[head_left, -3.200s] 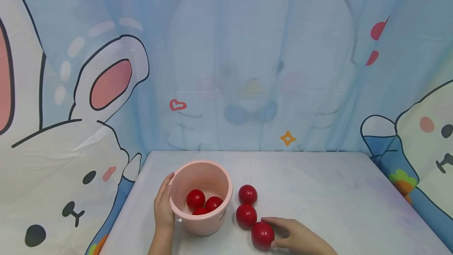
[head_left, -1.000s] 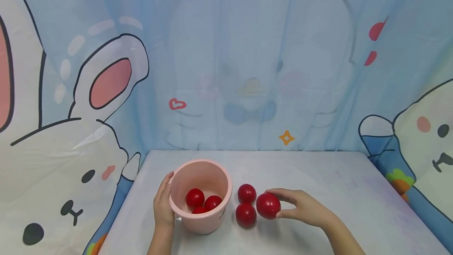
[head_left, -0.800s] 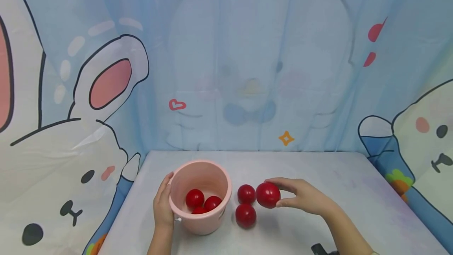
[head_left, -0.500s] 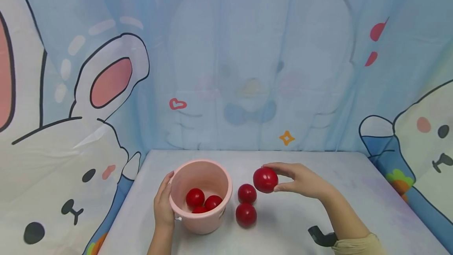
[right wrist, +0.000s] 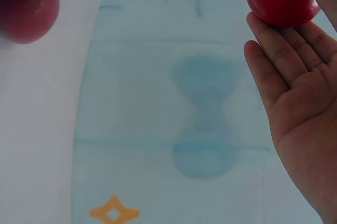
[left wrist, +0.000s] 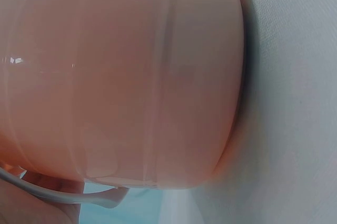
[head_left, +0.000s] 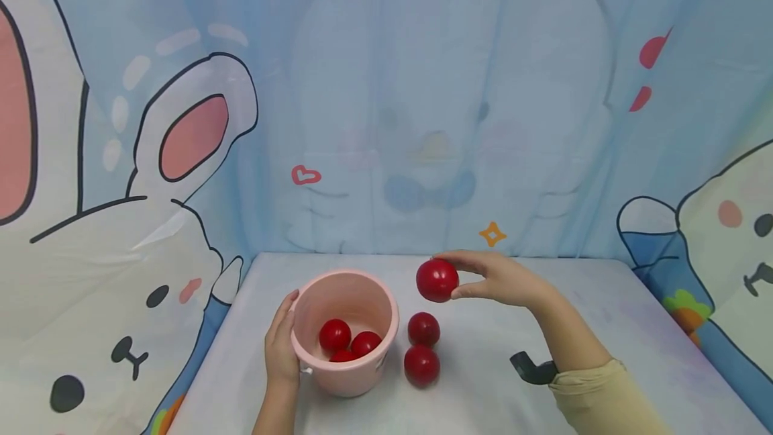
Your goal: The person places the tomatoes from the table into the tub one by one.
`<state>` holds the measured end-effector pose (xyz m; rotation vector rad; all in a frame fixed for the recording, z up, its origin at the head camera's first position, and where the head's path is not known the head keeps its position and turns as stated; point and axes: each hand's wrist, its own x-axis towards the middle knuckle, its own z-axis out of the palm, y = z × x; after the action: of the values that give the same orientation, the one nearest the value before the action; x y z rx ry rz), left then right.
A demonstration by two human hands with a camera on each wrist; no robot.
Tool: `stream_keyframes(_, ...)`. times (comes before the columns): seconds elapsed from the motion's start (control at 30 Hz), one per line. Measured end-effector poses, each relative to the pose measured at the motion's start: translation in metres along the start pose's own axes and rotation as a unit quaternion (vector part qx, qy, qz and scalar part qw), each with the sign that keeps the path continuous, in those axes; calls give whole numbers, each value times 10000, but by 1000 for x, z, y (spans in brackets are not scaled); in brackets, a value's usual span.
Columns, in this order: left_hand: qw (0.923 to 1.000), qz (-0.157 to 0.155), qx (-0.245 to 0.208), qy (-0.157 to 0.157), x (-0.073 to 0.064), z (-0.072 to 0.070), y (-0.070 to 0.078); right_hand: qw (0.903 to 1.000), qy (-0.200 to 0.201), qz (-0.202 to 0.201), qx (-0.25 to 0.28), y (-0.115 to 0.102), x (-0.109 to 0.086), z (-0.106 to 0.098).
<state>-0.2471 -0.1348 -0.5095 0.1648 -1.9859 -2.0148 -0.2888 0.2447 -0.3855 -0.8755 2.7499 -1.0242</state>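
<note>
My left hand (head_left: 281,348) holds the left side of a pink bucket (head_left: 347,380), its fingers along the outer wall close to the rim; in the left wrist view the bucket's pale handle (left wrist: 58,196) crosses in front of the hand. Three red tomatoes (head_left: 335,335) show inside the bucket. In the air to the right, my right hand (head_left: 502,279) grips another tomato (head_left: 437,280) between thumb and fingers; the right wrist view shows its green stem end. Below it, a smaller-looking tomato (head_left: 424,329) and a front tomato (head_left: 421,365) stand in line on the table beside the bucket.
A white-covered table (head_left: 483,395) carries everything. Behind it hangs a blue curtain (head_left: 435,86) with cartoon prints, close to the table's back edge. A black strap-like piece (head_left: 533,369) sticks out beside the right forearm near the rolled sleeve (head_left: 594,388).
My right hand has lifted the nearest tomato from the table, carried it back past the other two, then up and slightly left. My left hand and the bucket have stayed put.
</note>
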Motion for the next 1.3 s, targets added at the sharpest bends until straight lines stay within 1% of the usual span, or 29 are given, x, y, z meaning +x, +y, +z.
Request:
stream_keyframes(0.23, 10000, 14, -46, -14, 0, 0, 0, 9999, -140, -89, -12, -14, 17, -4)
stream_keyframes(0.33, 10000, 24, -56, -10, -1, 0, -1, 9994, -199, -283, -32, -21, 25, -5)
stream_keyframes(0.47, 10000, 6, -46, -10, 0, 0, -1, 9986, -275, -409, -170, -29, 36, -4)
stream_keyframes(0.7, 10000, -20, -78, -42, 1, 0, -2, 9979, -502, -310, -284, -41, 60, 8)
stream_keyframes(0.87, 10000, -27, -84, -32, 1, 0, -2, 9956, -798, -303, -387, -52, 79, 17)
stream_keyframes(1.07, 9999, -69, -101, -47, 1, 1, -2, 9911, -1193, -470, -350, -65, 107, 28)
stream_keyframes(1.2, 9998, -100, -160, -72, 1, 1, -1, 9866, -1517, -506, -311, -75, 125, 35)
stream_keyframes(1.3, 9998, -84, -163, -81, 2, 0, -1, 9812, -1825, -482, -396, -84, 137, 40)
